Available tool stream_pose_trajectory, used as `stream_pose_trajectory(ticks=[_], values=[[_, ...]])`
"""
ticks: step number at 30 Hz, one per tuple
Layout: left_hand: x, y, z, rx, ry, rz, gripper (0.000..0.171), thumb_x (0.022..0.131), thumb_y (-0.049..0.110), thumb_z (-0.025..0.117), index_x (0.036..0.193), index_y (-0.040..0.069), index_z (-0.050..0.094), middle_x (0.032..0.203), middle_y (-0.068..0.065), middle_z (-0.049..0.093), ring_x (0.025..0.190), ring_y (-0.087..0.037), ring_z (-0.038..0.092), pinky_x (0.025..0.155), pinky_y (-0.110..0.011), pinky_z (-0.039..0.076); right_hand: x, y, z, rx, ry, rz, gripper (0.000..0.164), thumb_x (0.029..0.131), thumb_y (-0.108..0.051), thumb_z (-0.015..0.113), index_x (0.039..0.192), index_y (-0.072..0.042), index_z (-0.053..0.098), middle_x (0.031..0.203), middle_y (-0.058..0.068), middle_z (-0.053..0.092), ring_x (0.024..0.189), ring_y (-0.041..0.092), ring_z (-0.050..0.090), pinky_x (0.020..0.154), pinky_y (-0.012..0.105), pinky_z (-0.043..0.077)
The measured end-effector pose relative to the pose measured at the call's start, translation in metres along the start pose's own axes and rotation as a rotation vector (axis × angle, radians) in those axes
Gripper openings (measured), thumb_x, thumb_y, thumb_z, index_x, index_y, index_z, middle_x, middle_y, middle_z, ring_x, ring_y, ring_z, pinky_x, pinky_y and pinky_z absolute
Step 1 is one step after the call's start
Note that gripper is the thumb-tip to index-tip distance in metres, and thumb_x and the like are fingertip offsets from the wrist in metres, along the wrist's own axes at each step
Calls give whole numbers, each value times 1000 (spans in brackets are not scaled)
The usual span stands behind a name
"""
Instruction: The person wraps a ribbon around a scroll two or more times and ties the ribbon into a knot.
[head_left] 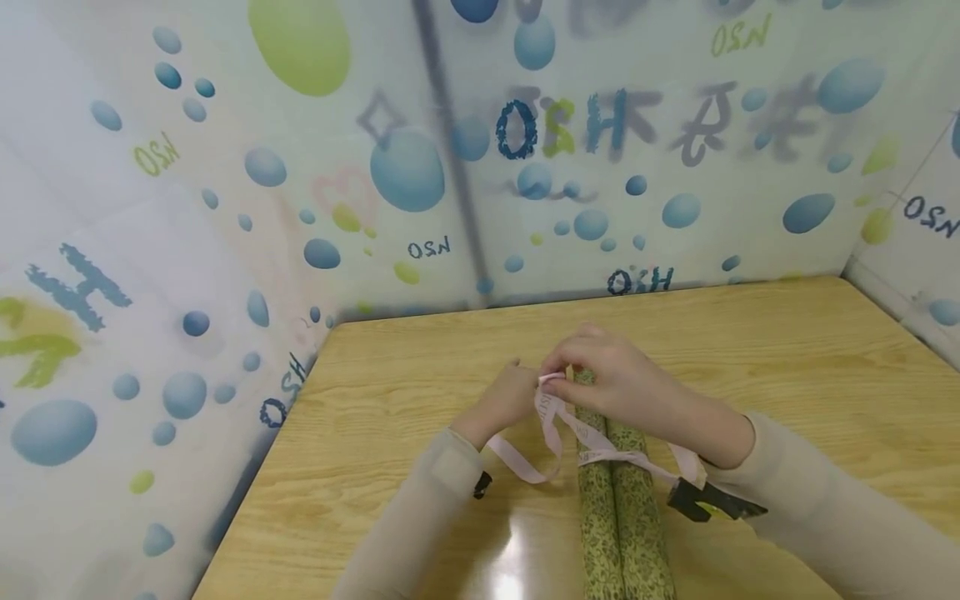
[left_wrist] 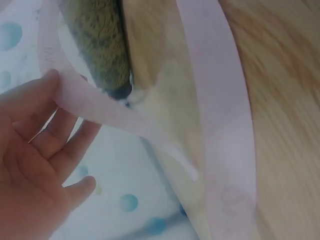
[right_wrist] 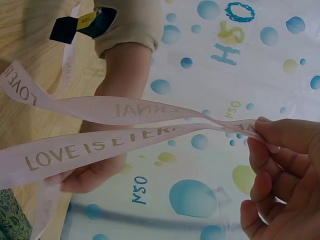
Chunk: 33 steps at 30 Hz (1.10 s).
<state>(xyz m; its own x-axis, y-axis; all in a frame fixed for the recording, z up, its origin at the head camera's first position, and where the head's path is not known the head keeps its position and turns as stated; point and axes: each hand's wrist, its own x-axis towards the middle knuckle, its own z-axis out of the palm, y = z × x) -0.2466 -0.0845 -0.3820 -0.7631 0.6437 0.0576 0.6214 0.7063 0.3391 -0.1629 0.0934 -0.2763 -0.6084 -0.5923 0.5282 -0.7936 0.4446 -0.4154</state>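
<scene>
Two long green patterned rolls [head_left: 597, 525] lie side by side on the table, with a pale pink ribbon [head_left: 551, 417] wrapped across them. My right hand [head_left: 611, 379] is over the rolls' far part, pinching the ribbon between thumb and index finger. In the right wrist view two lengths of ribbon [right_wrist: 95, 150], printed with "LOVE IS ETERNAL", meet at those fingertips. Left of the rolls, my left hand [head_left: 513, 396] pinches a length of ribbon [left_wrist: 85, 102] with the thumb against the fingers, as the left wrist view shows. The other fingers are loosely bent.
The wooden table [head_left: 390, 400] extends around the rolls. Behind it and to the left hangs a pale sheet [head_left: 300, 167] printed with blue and green drops. A black strap piece [head_left: 716, 500] sits at the right sleeve.
</scene>
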Motion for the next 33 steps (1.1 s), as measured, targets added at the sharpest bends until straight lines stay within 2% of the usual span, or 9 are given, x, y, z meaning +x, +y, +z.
stream_pose_trajectory(ticks=[3,5,8,14,17,20,23,26,33], values=[[-7,-10,-9,-110,14,-146,19,94,22,57,99,9,70,79,0,67,77,-13,63,98,-39,40,-1,0,0,-5,-6,15,7,82,-12,71,88,-13,68,85,-9,64,83,10,52,67,28,46],[-14,-18,-17,-169,61,-218,18,93,21,59,95,7,70,84,-2,68,73,-12,60,81,-33,48,-1,0,0,-2,-8,24,7,82,-12,71,88,-14,68,85,-9,63,83,11,52,67,29,46],[-25,-28,-23,-229,97,-339,20,92,20,60,101,3,68,84,-4,68,69,-12,60,63,-26,49,-1,0,2,7,1,21,7,82,-11,72,87,-13,68,84,-10,62,81,12,53,65,27,45],[-54,-44,-22,-377,109,-468,17,93,8,54,108,2,51,73,-4,66,55,-13,58,47,-25,41,-2,-2,4,38,-11,42,7,82,-11,71,87,-14,68,83,-12,61,80,11,51,65,26,44],[-69,-49,-24,-398,143,-519,12,92,3,48,101,3,55,76,-6,65,51,-12,54,46,-23,38,-1,-3,4,37,-32,79,6,83,-13,70,88,-15,68,84,-12,60,81,10,51,66,27,44],[-82,-46,-29,-488,142,-581,21,90,1,42,97,0,62,89,-12,64,52,-18,57,49,-24,44,-1,-3,3,36,-53,114,5,84,-13,69,89,-16,68,84,-12,59,82,12,51,66,28,44],[-93,-36,-36,-616,58,-597,29,91,1,38,103,-5,63,98,-16,62,60,-24,64,56,-30,52,-1,-3,2,37,-67,135,5,85,-14,69,89,-16,67,84,-13,59,82,12,50,66,29,43],[-99,-22,-44,-679,-41,-556,32,92,1,35,110,-8,60,96,-16,62,65,-24,65,62,-33,53,-1,-4,2,29,-68,137,5,85,-15,69,89,-17,67,83,-13,59,81,11,49,65,29,43],[-108,5,-57,-703,-161,-458,34,91,1,35,108,-5,63,99,-12,63,71,-21,63,70,-36,53,1,-5,5,34,-74,143,4,86,-18,69,89,-17,67,84,-14,59,83,12,50,66,30,43]])
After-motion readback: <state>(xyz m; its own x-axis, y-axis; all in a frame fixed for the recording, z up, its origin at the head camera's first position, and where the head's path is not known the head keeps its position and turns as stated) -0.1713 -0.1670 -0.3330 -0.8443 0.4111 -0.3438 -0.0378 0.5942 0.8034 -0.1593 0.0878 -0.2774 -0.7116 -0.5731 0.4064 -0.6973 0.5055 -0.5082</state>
